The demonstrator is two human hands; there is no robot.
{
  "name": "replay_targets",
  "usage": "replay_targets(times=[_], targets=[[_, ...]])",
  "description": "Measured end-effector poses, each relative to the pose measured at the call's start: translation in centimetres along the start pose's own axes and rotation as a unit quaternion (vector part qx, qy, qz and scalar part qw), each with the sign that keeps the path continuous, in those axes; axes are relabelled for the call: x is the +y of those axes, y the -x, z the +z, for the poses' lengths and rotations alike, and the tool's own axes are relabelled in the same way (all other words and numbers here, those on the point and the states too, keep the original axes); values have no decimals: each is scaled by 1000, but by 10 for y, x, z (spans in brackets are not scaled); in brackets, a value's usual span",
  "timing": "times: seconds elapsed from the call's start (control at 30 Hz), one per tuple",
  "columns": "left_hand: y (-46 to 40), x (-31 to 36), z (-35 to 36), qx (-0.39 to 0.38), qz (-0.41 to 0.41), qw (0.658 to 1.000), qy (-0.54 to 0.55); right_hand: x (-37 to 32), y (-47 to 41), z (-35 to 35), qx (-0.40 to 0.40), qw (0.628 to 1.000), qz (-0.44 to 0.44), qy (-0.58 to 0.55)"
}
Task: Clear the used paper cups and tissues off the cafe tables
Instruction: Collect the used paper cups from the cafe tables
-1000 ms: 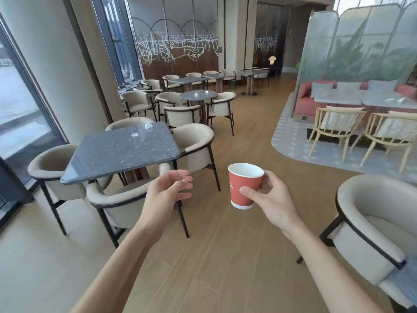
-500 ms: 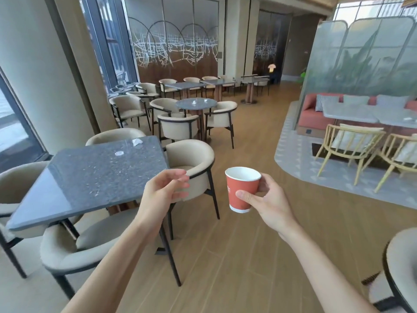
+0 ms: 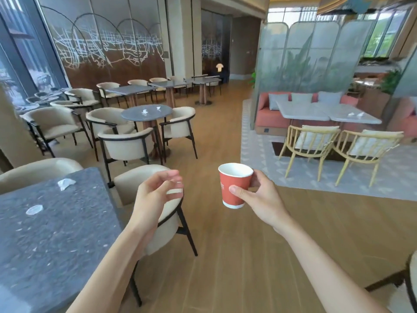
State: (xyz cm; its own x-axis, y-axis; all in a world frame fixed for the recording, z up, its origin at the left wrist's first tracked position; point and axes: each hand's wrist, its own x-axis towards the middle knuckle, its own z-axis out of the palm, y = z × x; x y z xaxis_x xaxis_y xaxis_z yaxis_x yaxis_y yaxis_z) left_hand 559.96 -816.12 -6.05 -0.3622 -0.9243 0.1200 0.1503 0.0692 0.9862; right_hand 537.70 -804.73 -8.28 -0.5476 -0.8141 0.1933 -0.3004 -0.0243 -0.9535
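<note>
r hand (image 3: 261, 197) fingers grip red cup (image 3: 234, 186) upright; l hand (image 3: 155, 193) loosely curled, empty. risk: tissue (image 3: 65, 184) on worktop (image 3: 56, 233) missed, cup contents unseen, may tip.

A cafe interior with a warm wood-plank floor (image 3: 225, 256). Nearest on the left stands a dark grey speckled stone square table (image 3: 52, 245), with a cream upholstered tub chair on black metal legs (image 3: 164, 222) just beside it. Farther back, a round grey stone table (image 3: 146, 112) is ringed by matching cream chairs. Tall dark-framed windows (image 3: 20, 57) line the left wall; a brown panel wall with white line drawings (image 3: 108, 48) closes the far end. At right, frosted folding screens (image 3: 311, 57) back a coral sofa with pale cushions (image 3: 268, 114), white marble tables (image 3: 325, 112) and two light wooden spindle chairs (image 3: 311, 143) on a grey patterned rug (image 3: 255, 172).
</note>
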Motion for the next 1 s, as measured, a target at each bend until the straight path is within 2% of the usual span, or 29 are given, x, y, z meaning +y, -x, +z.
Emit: replay_targets(times=[0.17, 0.37, 0.5, 0.67, 1.0], targets=[[-111, -13, 58, -57, 15, 998, -9, 19, -97, -14, 34, 999, 2, -18], [-248, -55, 126, -80, 24, 996, -35, 79, -240, -46, 60, 998, 9, -11], [-349, -70, 169, -62, 10, 997, -37, 112, -345, -71, 48, 999, 19, -13], [-454, -75, 212, -27, 19, 999, -31, 121, -474, -92, 24, 1000, 9, 0], [-671, -130, 272, -15, 9, 999, -34, 178, -701, -82, -5, 1000, -8, 22]])
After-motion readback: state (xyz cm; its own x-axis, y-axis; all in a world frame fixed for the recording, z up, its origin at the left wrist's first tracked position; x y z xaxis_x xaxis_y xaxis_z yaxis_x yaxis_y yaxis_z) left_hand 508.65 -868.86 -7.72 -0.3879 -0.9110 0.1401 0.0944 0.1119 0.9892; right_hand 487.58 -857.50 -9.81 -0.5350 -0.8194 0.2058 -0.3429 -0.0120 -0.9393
